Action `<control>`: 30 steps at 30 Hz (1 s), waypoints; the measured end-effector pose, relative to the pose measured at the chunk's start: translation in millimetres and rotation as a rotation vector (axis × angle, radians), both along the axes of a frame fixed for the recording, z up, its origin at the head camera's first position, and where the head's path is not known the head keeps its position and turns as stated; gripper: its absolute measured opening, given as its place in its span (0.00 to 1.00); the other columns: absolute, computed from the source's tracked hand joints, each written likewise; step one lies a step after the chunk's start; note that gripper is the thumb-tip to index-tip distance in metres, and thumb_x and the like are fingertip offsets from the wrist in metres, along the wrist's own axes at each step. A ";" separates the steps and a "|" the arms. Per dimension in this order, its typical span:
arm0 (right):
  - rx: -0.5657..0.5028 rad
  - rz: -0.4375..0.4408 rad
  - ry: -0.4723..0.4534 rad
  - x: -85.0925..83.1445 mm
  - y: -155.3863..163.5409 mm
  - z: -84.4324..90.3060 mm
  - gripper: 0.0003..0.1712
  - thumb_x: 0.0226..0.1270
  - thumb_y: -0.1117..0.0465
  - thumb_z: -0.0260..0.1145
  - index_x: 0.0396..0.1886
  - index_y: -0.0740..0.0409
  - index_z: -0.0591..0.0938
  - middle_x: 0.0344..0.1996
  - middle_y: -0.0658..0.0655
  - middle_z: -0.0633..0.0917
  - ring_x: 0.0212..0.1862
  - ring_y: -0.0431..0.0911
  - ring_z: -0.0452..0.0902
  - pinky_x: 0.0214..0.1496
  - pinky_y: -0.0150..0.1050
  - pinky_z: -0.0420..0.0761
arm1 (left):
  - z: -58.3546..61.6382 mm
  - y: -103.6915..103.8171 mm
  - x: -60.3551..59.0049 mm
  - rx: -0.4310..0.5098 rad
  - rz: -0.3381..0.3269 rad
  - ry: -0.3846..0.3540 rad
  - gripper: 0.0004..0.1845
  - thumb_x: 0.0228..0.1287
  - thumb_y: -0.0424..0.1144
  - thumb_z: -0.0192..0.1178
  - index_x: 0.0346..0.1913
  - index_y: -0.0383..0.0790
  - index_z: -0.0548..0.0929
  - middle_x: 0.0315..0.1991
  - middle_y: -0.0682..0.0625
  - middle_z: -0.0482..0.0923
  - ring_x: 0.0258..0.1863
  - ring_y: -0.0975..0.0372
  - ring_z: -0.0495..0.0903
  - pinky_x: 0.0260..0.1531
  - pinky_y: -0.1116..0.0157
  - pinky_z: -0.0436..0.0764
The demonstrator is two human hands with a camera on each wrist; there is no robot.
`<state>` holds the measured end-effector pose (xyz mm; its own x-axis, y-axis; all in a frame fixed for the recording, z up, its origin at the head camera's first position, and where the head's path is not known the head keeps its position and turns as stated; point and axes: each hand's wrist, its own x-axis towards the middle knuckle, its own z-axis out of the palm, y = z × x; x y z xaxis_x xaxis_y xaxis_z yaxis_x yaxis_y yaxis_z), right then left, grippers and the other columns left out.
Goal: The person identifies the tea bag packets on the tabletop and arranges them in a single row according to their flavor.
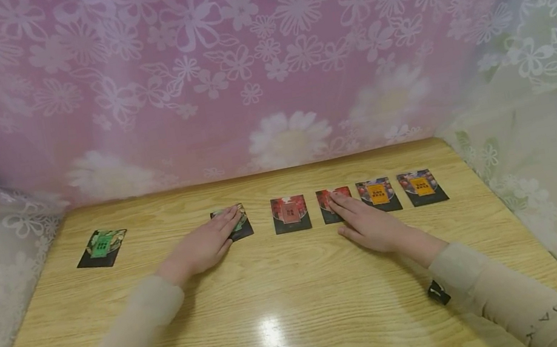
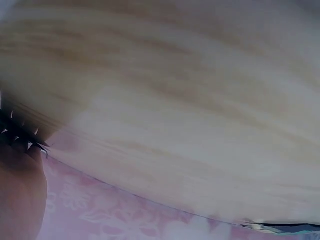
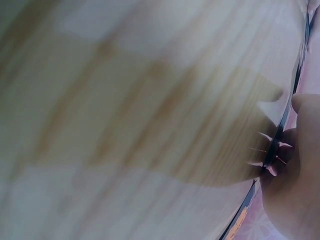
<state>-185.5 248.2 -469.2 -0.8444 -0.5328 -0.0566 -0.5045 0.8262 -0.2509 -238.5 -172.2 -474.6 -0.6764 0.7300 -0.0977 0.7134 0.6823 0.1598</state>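
My left hand lies with straight fingers over a flat black packet with a green label, covering much of it. My right hand rests its straight fingertips on a black packet with a red label, with the thumb toward the left. Between the hands lies another red-labelled packet. Right of the right hand are two orange-labelled packets, the nearer one close beside the fingers and the other farther right. In the right wrist view, the fingers overlap the dark edge of a packet.
Far left on the wooden table lies another green-labelled packet, slightly turned. A pink flowered curtain hangs behind the table's back edge, with pale cloth on both sides. A small black object shows beside the right sleeve.
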 end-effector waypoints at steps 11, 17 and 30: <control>0.007 0.003 0.004 -0.8 1.3 -2.6 0.40 0.86 0.50 0.57 0.86 0.64 0.56 0.87 0.64 0.53 0.87 0.62 0.50 0.86 0.62 0.60 | 3.1 14.3 3.1 -0.048 -0.037 0.014 0.34 0.87 0.42 0.44 0.87 0.39 0.48 0.88 0.43 0.43 0.88 0.50 0.48 0.87 0.50 0.57; 0.005 0.001 0.002 -1.9 2.2 -3.6 0.40 0.86 0.50 0.57 0.86 0.64 0.56 0.87 0.64 0.53 0.87 0.61 0.49 0.86 0.62 0.60 | 3.5 18.9 1.8 -0.054 -0.024 0.013 0.34 0.87 0.42 0.43 0.88 0.42 0.46 0.89 0.45 0.42 0.88 0.52 0.46 0.87 0.51 0.55; 0.000 0.000 -0.001 -1.5 1.8 -1.4 0.41 0.86 0.50 0.57 0.86 0.64 0.56 0.87 0.64 0.53 0.87 0.62 0.50 0.86 0.62 0.60 | 7.5 28.3 2.3 -0.047 -0.034 0.023 0.34 0.87 0.41 0.44 0.87 0.41 0.48 0.88 0.44 0.44 0.88 0.52 0.48 0.87 0.52 0.55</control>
